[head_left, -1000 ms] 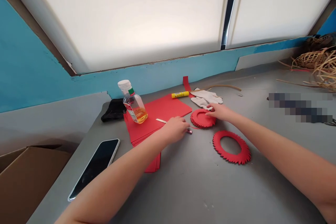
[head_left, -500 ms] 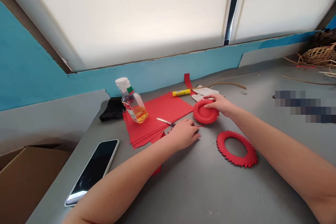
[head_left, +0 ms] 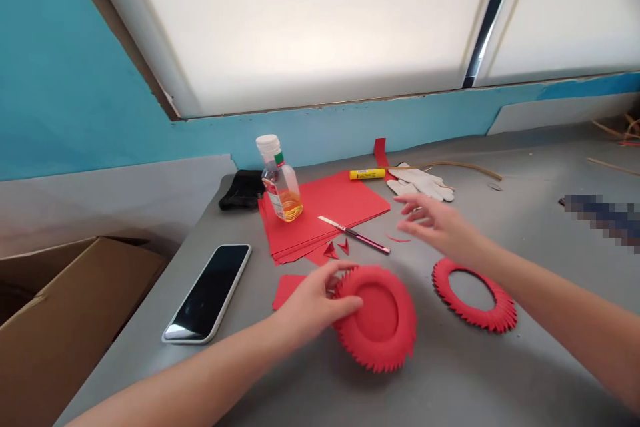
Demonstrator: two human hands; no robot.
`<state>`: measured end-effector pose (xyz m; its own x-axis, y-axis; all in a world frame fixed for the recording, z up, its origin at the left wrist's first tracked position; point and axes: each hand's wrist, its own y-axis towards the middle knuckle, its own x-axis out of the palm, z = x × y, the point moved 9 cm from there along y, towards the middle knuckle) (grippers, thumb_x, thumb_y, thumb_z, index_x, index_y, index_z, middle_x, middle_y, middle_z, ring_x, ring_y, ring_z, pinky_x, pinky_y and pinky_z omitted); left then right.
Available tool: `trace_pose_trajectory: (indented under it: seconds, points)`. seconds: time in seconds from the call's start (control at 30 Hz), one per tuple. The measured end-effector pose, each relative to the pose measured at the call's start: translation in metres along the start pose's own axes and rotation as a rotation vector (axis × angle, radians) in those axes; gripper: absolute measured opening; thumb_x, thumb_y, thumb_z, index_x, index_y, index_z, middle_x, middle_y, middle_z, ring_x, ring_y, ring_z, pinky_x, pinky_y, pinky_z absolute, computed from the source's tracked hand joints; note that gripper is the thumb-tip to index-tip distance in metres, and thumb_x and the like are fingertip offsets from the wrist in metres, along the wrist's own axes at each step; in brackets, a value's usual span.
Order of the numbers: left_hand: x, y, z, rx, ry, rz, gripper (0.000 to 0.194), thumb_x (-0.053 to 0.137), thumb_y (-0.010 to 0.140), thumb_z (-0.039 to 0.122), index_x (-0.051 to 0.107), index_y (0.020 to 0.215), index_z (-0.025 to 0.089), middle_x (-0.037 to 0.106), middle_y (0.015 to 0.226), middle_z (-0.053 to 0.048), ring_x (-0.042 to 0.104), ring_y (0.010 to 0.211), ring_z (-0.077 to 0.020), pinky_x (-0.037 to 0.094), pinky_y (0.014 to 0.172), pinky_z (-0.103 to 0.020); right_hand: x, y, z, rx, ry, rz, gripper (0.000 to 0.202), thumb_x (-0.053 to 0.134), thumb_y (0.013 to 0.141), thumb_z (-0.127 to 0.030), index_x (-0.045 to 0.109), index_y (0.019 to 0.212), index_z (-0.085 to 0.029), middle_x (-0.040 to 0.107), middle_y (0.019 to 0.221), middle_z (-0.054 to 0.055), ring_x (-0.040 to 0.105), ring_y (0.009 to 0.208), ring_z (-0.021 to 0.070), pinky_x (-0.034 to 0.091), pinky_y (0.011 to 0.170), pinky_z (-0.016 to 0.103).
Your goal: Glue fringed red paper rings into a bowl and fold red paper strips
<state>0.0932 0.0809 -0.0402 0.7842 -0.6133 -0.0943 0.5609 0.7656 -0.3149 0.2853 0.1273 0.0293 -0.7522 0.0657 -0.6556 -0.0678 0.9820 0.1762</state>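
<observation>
My left hand [head_left: 323, 300] grips a round red paper piece with a serrated edge and a recessed centre [head_left: 377, 313], thumb on its face and fingers behind the rim. It is held tilted over the front of the table. My right hand [head_left: 435, 223] is in the air with fingers apart and nothing in them. Below and right of that hand lies a red serrated paper ring [head_left: 474, 297] with an open middle. A craft knife [head_left: 355, 235] with its blade out rests partly on a stack of red paper [head_left: 330, 203]. Small red scraps [head_left: 331, 250] lie by it.
On the paper stack stand a bottle of amber liquid [head_left: 287, 203] and a yellow glue stick [head_left: 367, 174]. White gloves [head_left: 420, 183] and a thin cane strip [head_left: 470, 165] lie behind. To the left are a phone [head_left: 207, 297], a black cloth item [head_left: 243, 190] and a cardboard box [head_left: 85, 300].
The round red piece has come from under my right hand at the back into my left hand, nearer to me. My right hand has let go. The view has shifted left.
</observation>
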Motion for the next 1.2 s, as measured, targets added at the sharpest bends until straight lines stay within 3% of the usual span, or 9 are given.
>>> trace_pose_trajectory:
  seconds: [0.13, 0.3, 0.43, 0.53, 0.7, 0.83, 0.93, 1.07, 1.2]
  points:
    - [0.003, -0.017, -0.013, 0.093, 0.187, 0.003, 0.048, 0.057, 0.073, 0.019, 0.046, 0.12, 0.023, 0.065, 0.094, -0.003, 0.062, 0.081, -0.017, 0.05, 0.072, -0.028, -0.004, 0.087, 0.033, 0.016, -0.515, 0.022, 0.037, 0.048, 0.082, -0.037, 0.052, 0.116, -0.021, 0.059, 0.108, 0.009, 0.057, 0.095, 0.0229, 0.045, 0.08, 0.034]
    - [-0.002, -0.02, 0.0, 0.338, 0.39, 0.133, 0.047, 0.052, 0.069, 0.013, 0.053, 0.114, 0.025, 0.063, 0.107, 0.0, 0.059, 0.096, -0.0174, 0.045, 0.087, -0.027, 0.031, 0.185, 0.043, -0.032, -0.638, -0.016, 0.043, 0.047, 0.079, -0.013, 0.049, 0.122, -0.015, 0.054, 0.119, 0.016, 0.049, 0.11, 0.0277, 0.039, 0.086, 0.035]
    - [0.002, -0.021, 0.0, 0.455, 0.55, 0.153, 0.049, 0.056, 0.068, 0.021, 0.055, 0.116, 0.027, 0.064, 0.108, -0.001, 0.061, 0.094, -0.0205, 0.046, 0.086, -0.028, 0.059, 0.212, 0.05, -0.052, -0.666, -0.051, 0.042, 0.049, 0.072, -0.004, 0.055, 0.113, -0.011, 0.059, 0.109, 0.021, 0.053, 0.104, 0.0322, 0.041, 0.079, 0.039]
    - [0.004, -0.022, 0.0, 0.491, 0.633, 0.172, 0.045, 0.057, 0.068, 0.024, 0.056, 0.113, 0.027, 0.067, 0.099, -0.002, 0.062, 0.084, -0.0206, 0.048, 0.08, -0.03, 0.059, 0.213, 0.053, -0.052, -0.67, -0.025, 0.031, 0.05, 0.073, -0.007, 0.059, 0.103, -0.011, 0.06, 0.102, 0.021, 0.055, 0.1, 0.0321, 0.04, 0.077, 0.039]
    - [-0.002, -0.027, 0.006, 0.505, 0.617, 0.252, 0.036, 0.055, 0.076, 0.026, 0.057, 0.111, 0.024, 0.057, 0.117, -0.006, 0.053, 0.105, -0.0193, 0.042, 0.093, -0.03, 0.03, 0.17, 0.03, -0.054, -0.61, 0.059, 0.037, 0.053, 0.079, -0.026, 0.046, 0.114, -0.016, 0.056, 0.112, 0.015, 0.056, 0.097, 0.0254, 0.042, 0.078, 0.034]
    - [-0.008, -0.036, 0.022, 0.592, 0.682, 0.361, 0.034, 0.051, 0.081, 0.027, 0.06, 0.112, 0.019, 0.063, 0.096, -0.009, 0.056, 0.091, -0.0196, 0.045, 0.085, -0.031, 0.004, 0.087, -0.011, -0.104, -0.2, 0.103, 0.043, 0.057, 0.075, -0.046, 0.045, 0.108, -0.022, 0.061, 0.099, 0.006, 0.059, 0.082, 0.0195, 0.048, 0.066, 0.03]
    - [-0.015, -0.047, 0.039, 0.608, 0.739, 0.352, 0.035, 0.048, 0.084, 0.029, 0.059, 0.116, 0.017, 0.065, 0.095, -0.008, 0.058, 0.086, -0.019, 0.046, 0.081, -0.031, -0.008, 0.017, -0.041, -0.109, 0.049, 0.114, 0.047, 0.066, 0.067, -0.048, 0.049, 0.105, -0.025, 0.061, 0.095, 0.004, 0.059, 0.084, 0.0218, 0.05, 0.065, 0.033]
    - [-0.058, -0.058, 0.054, 0.39, 0.64, 0.361, 0.038, 0.053, 0.082, 0.028, 0.055, 0.12, 0.025, 0.064, 0.094, -0.004, 0.06, 0.069, -0.0141, 0.049, 0.067, -0.027, -0.002, -0.045, -0.059, -0.017, 0.269, 0.124, 0.049, 0.067, 0.066, -0.047, 0.048, 0.107, -0.029, 0.06, 0.09, 0.002, 0.059, 0.074, 0.0202, 0.047, 0.049, 0.029]
    - [-0.1, -0.053, 0.036, 0.129, 0.378, 0.309, 0.047, 0.062, 0.075, 0.037, 0.054, 0.119, 0.021, 0.062, 0.075, -0.002, 0.055, 0.054, -0.0107, 0.045, 0.048, -0.022, 0.027, -0.065, -0.058, 0.076, 0.421, 0.074, 0.04, 0.065, 0.068, -0.048, 0.047, 0.097, -0.027, 0.057, 0.081, 0.001, 0.052, 0.055, 0.0137, 0.037, 0.036, 0.026]
